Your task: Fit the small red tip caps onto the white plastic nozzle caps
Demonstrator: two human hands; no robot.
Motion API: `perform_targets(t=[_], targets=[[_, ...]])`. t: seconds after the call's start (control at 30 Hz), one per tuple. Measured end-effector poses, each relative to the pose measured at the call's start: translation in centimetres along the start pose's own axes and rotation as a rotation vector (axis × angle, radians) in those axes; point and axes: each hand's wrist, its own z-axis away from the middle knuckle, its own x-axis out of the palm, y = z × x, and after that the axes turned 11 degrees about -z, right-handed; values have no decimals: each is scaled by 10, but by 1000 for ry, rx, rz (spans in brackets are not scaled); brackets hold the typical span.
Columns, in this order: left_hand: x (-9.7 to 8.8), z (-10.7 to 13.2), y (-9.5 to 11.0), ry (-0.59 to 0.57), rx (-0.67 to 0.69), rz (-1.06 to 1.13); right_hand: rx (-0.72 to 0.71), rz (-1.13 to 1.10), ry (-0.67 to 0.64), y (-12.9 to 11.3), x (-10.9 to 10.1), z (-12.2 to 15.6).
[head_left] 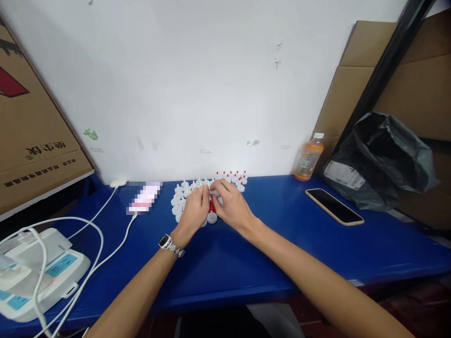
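Observation:
Both of my hands meet over a cluster of small white plastic caps (pixel 178 199) on the blue table (pixel 275 244). My left hand (pixel 195 211), with a wristwatch (pixel 168 244) on the wrist, is curled with the fingertips pinched at one cap. My right hand (pixel 229 203) is curled too, its fingers touching the left hand's fingertips around the same small piece. Red pieces (pixel 212 207) show between the two hands. A back row of white caps with red tips (pixel 235 177) stands near the wall.
An orange drink bottle (pixel 309 157) and a black plastic bag (pixel 384 157) stand at the back right, a dark phone (pixel 334 206) lies flat beside them. A charging phone (pixel 144 197) lies left of the caps. A white device with cables (pixel 38 270) sits front left. Cardboard boxes (pixel 31 136) flank both sides.

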Motion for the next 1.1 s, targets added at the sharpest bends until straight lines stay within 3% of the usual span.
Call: perform_targets(t=[0.27, 0.37, 0.47, 0.53, 0.67, 0.73, 0.87, 1.0, 1.1], targets=[[9, -1, 6, -35, -236, 324, -19, 218, 26, -3, 10, 0], [6, -4, -3, -34, -296, 414, -13, 220, 25, 0, 8, 1], [-6, -7, -18, 48, -399, 456, 36, 219, 76, 13, -1, 3], [-13, -7, -27, 65, -349, 343, 109, 173, 126, 25, -7, 5], [-14, -3, -31, -104, 48, -45, 262, -17, 153, 42, -6, 6], [-9, 0, -29, -149, 147, -163, 307, -86, 179, 47, -3, 3], [-4, 3, -28, -200, 158, -210, 357, -95, 230, 60, -3, -14], [-5, 3, -30, -166, 141, -185, 421, -128, 102, 94, 2, -48], [-6, 4, -31, -167, 119, -163, 460, -30, -2, 125, 16, -75]])
